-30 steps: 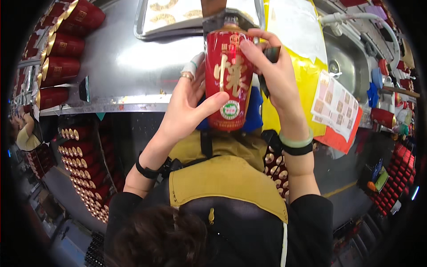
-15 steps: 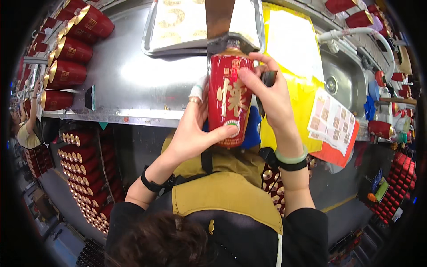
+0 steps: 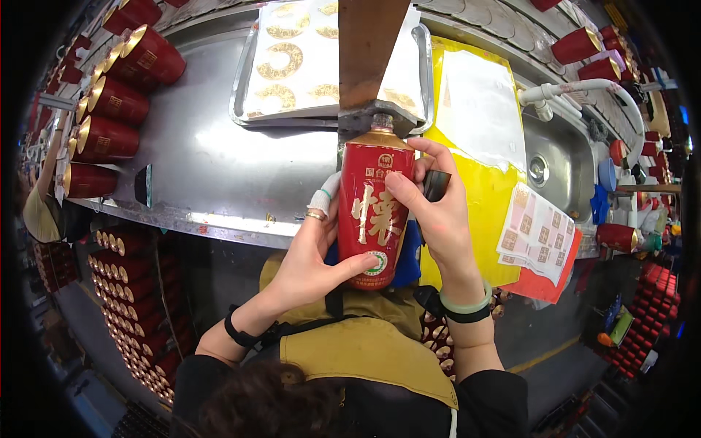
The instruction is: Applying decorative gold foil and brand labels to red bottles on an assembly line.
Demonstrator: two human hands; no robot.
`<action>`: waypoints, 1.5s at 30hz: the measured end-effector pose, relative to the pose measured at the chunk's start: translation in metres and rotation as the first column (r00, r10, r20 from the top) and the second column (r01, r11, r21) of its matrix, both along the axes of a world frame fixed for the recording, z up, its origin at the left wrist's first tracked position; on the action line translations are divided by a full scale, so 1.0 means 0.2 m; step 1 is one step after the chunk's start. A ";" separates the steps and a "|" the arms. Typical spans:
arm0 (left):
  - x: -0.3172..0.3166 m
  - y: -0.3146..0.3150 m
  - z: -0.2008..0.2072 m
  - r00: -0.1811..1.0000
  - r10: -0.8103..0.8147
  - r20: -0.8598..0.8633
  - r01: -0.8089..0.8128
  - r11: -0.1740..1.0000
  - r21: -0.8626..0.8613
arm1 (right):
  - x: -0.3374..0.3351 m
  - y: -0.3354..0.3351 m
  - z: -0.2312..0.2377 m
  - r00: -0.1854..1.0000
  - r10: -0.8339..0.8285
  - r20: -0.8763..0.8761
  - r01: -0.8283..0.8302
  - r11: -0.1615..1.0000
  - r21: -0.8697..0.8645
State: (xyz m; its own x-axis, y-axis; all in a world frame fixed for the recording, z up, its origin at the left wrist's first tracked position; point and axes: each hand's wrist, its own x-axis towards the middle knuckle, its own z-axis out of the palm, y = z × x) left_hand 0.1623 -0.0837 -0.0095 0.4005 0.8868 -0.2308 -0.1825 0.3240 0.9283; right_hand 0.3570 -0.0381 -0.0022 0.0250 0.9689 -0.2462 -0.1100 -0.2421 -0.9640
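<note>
A red bottle point(image 3: 371, 171) with gold lettering, a gold shoulder and a round green-and-white emblem low on its front lies between my hands. Its neck end meets the dark fitting point(image 3: 365, 114) on a brown wooden bar point(image 3: 371, 51). My left hand point(image 3: 303, 259) grips the bottle's lower left side, thumb beside the emblem. One left finger wears a white cover and a ring. At the upper right side, my right hand point(image 3: 444, 212) presses its thumb on the front. A small dark, flat-edged piece point(image 3: 437, 185) is tucked in that hand; its kind is unclear.
Beyond the bottle, a metal tray point(image 3: 239, 91) bears sheets with gold decals point(image 3: 280, 60). Several red bottles point(image 3: 109, 139) lie at the left on the metal table point(image 3: 204, 157), near a dark scraper-like piece point(image 3: 144, 185). Rightward are a yellow sheet point(image 3: 475, 219), printed papers point(image 3: 537, 230) and a sink point(image 3: 558, 139).
The bottle, both hands and the surroundings sit lower in the picture, as the view has shifted. Both hands keep much the same hold on the bottle.
</note>
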 end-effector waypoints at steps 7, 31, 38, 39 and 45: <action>0.00 -0.02 0.00 0.997 -0.008 -0.073 0.011 0.999 0.038 | 0.00 0.01 -0.01 1.000 0.005 -0.004 -0.005 1.000 0.008; 0.01 -0.02 0.00 0.998 0.025 -0.066 -0.020 0.998 0.065 | -0.02 0.01 0.00 1.000 -0.018 0.000 0.018 1.000 -0.002; 0.01 -0.02 0.01 0.997 0.020 -0.073 -0.015 0.998 0.068 | -0.02 0.00 -0.01 1.000 -0.017 -0.024 0.017 1.000 0.003; 0.01 -0.02 0.02 0.998 0.020 -0.063 -0.015 0.997 0.069 | -0.02 0.00 -0.01 0.999 -0.018 -0.026 0.019 1.000 0.008; 0.03 -0.05 0.00 0.995 0.081 -0.055 -0.077 0.995 0.069 | -0.01 0.00 -0.02 1.000 -0.008 0.026 0.008 1.000 0.018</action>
State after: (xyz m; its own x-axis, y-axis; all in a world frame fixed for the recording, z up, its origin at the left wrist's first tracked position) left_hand 0.1676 -0.0933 -0.0102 0.3167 0.9292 -0.1905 -0.1506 0.2476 0.9571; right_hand 0.3557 -0.0379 -0.0062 0.0390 0.9730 -0.2276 -0.0871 -0.2236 -0.9708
